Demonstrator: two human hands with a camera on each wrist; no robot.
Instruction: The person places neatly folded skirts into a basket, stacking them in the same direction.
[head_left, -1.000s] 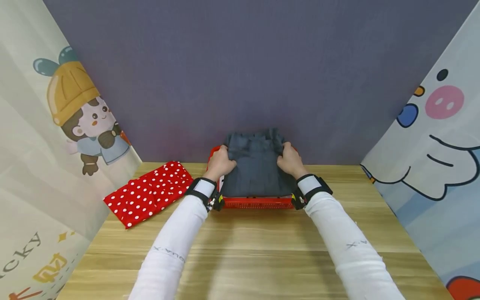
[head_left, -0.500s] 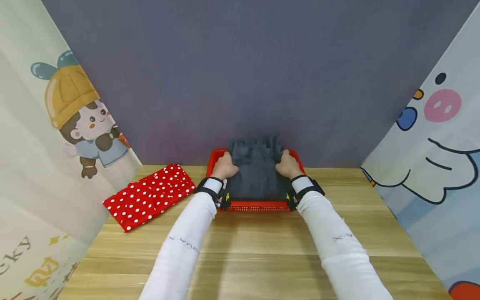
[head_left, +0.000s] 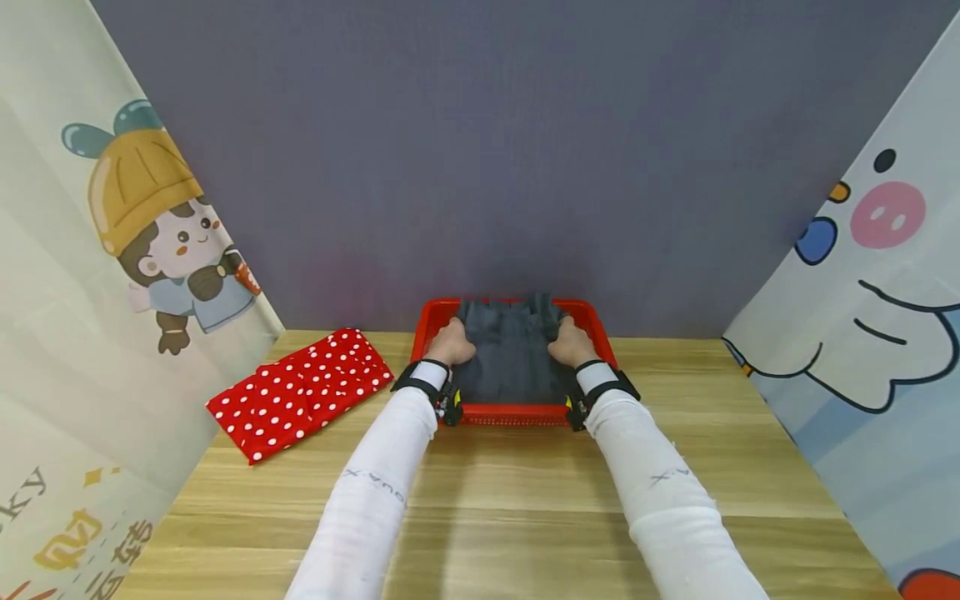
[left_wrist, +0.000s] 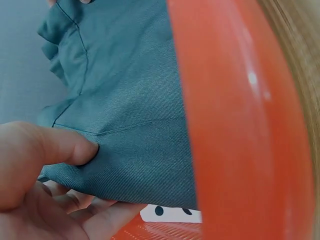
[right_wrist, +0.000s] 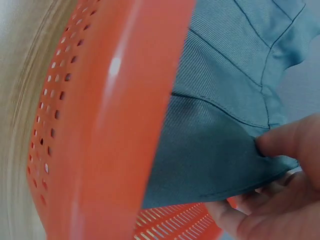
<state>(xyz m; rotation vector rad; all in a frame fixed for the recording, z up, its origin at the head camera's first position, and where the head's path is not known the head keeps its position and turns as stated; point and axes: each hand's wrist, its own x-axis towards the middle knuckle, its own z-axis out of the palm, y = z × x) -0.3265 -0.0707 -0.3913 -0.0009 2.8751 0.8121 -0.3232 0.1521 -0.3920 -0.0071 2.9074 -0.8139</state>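
A folded blue-grey garment (head_left: 513,358) with seams and a gathered far edge lies within the red plastic basket (head_left: 517,411). My left hand (head_left: 452,342) pinches its left side, thumb on top and fingers underneath, as the left wrist view shows on the twill cloth (left_wrist: 140,145). On the opposite side my right hand (head_left: 572,342) pinches the right edge the same way, thumb pressing into the fabric (right_wrist: 210,145) in the right wrist view. Under the garment, a white thing with black spots (left_wrist: 172,214) peeks out inside the basket.
A folded red cloth with white dots (head_left: 300,392) lies on the wooden table (head_left: 517,517), left of the basket. Behind the basket rises a grey-purple wall panel (head_left: 517,150). Printed curtains (head_left: 840,333) flank the table on both sides.
Both hands have lowered the garment into the basket, and its far edge has dropped to about the rim. More of the basket's rim shows now. The dotted cloth has stayed put.
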